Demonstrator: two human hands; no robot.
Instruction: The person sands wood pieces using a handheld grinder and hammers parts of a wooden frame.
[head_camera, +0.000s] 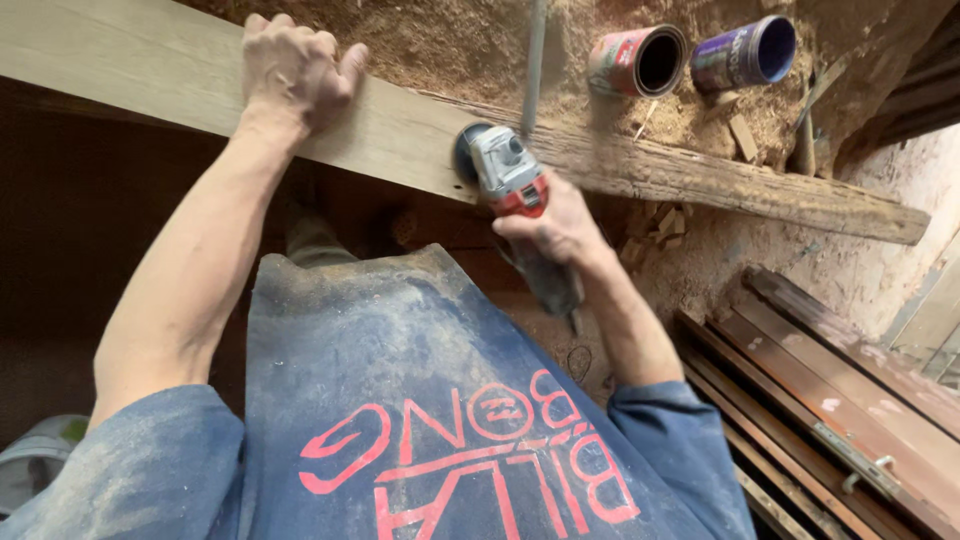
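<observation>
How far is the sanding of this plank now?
Done: the plank looks smooth and pale left of the grinder. In hand: the right hand holds the grinder's disc on the plank's edge, and the left hand presses the plank down. Left: the dark, rough stretch to the right.

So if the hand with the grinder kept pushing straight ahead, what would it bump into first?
The right hand points the angle grinder at the wooden plank. Its disc already seems to touch the plank's edge, so the plank comes first, though depth is hard to judge.

View: head camera looked steeply down, close above the plank (420, 135).
Facing: forward past the plank, toward sawdust ground.
</observation>
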